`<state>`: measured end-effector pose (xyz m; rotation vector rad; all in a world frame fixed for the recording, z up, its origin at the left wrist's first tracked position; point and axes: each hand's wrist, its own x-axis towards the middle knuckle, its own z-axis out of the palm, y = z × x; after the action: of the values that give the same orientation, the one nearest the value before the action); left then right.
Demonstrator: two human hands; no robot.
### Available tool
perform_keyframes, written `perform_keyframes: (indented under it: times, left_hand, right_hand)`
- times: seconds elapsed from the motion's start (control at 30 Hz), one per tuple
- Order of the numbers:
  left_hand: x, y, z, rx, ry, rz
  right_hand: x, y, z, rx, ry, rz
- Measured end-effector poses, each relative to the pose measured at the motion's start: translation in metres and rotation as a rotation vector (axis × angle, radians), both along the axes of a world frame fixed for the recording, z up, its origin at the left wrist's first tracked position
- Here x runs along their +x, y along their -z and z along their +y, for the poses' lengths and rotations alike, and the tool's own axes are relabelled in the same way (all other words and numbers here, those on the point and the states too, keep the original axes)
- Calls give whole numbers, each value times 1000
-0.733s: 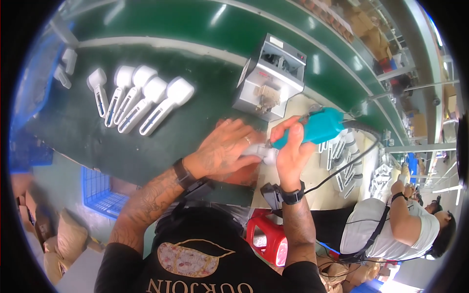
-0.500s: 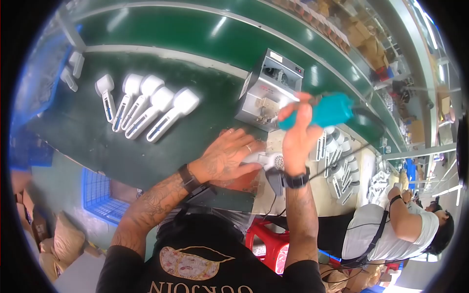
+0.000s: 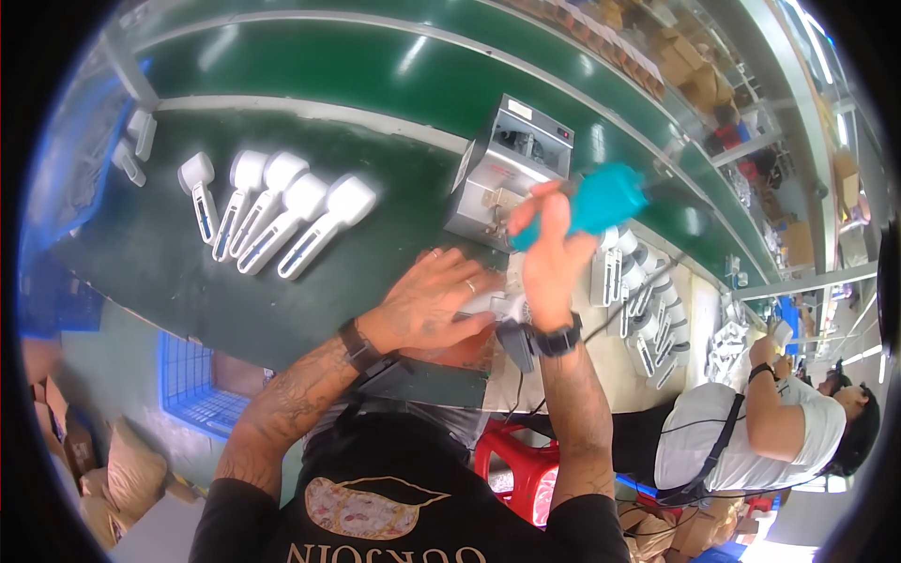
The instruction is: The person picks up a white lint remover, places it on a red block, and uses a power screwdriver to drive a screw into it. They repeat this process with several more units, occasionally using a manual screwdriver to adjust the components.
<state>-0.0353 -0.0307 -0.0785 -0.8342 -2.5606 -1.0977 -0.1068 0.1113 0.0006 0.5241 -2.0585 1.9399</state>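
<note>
My left hand [image 3: 434, 298] lies over a white round-headed device [image 3: 507, 306] on the bench, thumb and fingers holding its handle down. Much of the handle is hidden under the hand. In my right hand [image 3: 552, 263] is a teal electric screwdriver [image 3: 608, 199], held tilted above the bench with the fingers wrapped round its front end. Its tip is hidden or blurred. Just behind the right hand stands a grey metal screw feeder [image 3: 511, 155].
Several finished-looking white devices [image 3: 305, 202] lie in a row at the left on the green bench [image 3: 141, 239]. More white devices [image 3: 648, 300] are grouped at the right. A blue crate [image 3: 192, 385] sits below the bench, a red stool [image 3: 511, 460] beneath me. A co-worker [image 3: 723, 432] is at the right.
My right hand has moved a little left with the screwdriver. The left hand keeps its hold on the white device. The whole view has shifted slightly.
</note>
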Motion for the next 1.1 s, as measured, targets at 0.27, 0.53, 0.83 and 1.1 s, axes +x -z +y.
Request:
perform_keyframes:
  times: [0.27, 0.53, 0.83, 1.1]
  left_hand:
    - [-1, 0, 4, 22, -7, -20]
    - [0, 0, 3, 7, 9, -73]
    - [-2, -3, 4, -30, 21, -49]
    - [-3, -6, 3, -65, 35, -85]
  right_hand:
    - [64, 9, 46, -146, -15, -102]
    - [70, 18, 47, -127, 2, -110]
    - [71, 33, 45, -146, -25, -95]
    - [70, 35, 40, -182, -74, -101]
